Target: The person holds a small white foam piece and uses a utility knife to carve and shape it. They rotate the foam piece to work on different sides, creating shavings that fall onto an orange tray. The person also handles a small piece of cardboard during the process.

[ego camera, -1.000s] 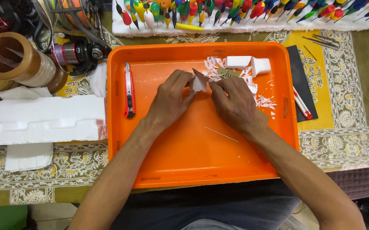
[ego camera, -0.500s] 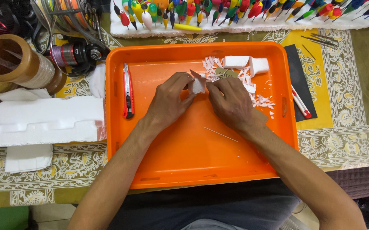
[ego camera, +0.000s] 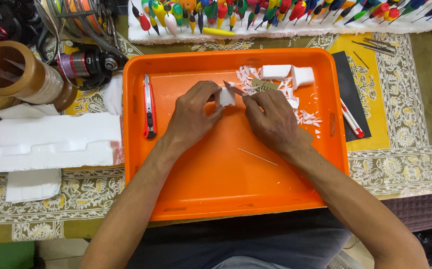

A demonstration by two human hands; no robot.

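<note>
On the patterned bench, over the orange tray (ego camera: 186,199), my left hand (ego camera: 192,117) pinches a white foam piece (ego camera: 225,96); my right hand (ego camera: 271,119) grips a small blade (ego camera: 232,87), mid-carve; I judge a light, controlled shaving stroke comes next

Bright orange tray (ego camera: 216,189) on a patterned yellow, olive and white cloth (ego camera: 405,149).
Inside the tray: white foam piece (ego camera: 225,97), white shavings (ego camera: 305,118), red cutter (ego camera: 149,107); beyond its far rim, multicoloured floats (ego camera: 275,12).
</note>
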